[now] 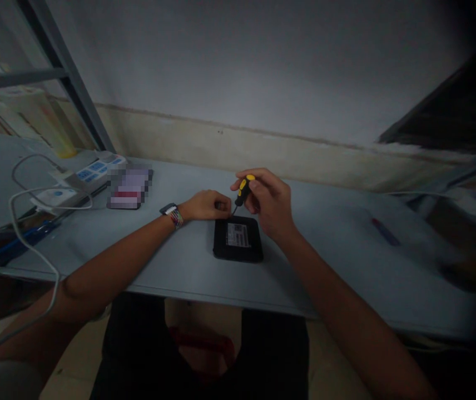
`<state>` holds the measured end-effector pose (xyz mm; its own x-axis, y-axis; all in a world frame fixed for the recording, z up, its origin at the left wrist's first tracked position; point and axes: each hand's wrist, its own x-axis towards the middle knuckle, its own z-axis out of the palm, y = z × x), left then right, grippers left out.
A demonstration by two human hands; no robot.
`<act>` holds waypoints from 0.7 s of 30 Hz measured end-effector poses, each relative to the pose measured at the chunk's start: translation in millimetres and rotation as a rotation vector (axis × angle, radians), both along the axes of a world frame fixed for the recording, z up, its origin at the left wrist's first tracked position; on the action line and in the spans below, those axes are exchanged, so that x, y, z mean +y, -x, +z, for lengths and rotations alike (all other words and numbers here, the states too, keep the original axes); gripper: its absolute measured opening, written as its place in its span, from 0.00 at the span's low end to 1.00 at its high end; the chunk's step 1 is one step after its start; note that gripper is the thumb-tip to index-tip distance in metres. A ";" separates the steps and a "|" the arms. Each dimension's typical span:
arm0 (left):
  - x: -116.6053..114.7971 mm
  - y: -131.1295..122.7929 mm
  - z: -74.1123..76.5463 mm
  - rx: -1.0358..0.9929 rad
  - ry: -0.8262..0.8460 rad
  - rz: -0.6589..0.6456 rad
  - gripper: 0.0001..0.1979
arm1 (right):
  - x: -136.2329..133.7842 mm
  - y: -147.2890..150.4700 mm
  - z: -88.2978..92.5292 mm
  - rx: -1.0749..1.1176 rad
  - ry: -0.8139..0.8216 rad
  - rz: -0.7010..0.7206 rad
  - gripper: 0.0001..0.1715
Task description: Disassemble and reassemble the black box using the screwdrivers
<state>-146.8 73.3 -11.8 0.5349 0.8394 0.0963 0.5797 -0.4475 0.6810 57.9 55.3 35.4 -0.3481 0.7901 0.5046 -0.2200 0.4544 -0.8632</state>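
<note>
A flat black box (218, 244) with rounded corners lies on the table, its printed white label (238, 235) facing up. My right hand (273, 203) is closed around a yellow and black screwdriver (243, 190), held tilted above the box. The shaft points down to the box's far edge, near its far left corner. My left hand (207, 204) rests at that same corner with its fingers curled in, close beside the screwdriver's tip. What those fingers pinch, if anything, is hidden. A watch with a colourful band (175, 215) is on my left wrist.
A phone (132, 189) lies left of my left hand. Behind it are a white power strip (100, 166) and a charger with a white cable (13, 208) crossing my left forearm. Toward the right lies a small dark tool (385, 232). A wall (242, 83) rises behind the table.
</note>
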 end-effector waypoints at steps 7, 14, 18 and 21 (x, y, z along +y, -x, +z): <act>1.5 -0.1 -2.4 -0.014 0.004 -0.002 0.13 | 1.2 6.6 0.2 0.016 0.141 -0.071 0.30; 1.2 -0.4 -1.8 0.013 0.001 0.012 0.13 | 1.7 1.7 0.5 0.001 0.085 -0.025 0.25; 0.3 -0.5 -0.1 0.007 -0.002 0.011 0.15 | 1.9 -3.2 -2.4 -0.024 0.038 0.004 0.16; 0.2 -0.7 0.1 0.002 -0.002 0.006 0.15 | 2.5 -4.7 -4.2 -0.022 0.035 0.030 0.16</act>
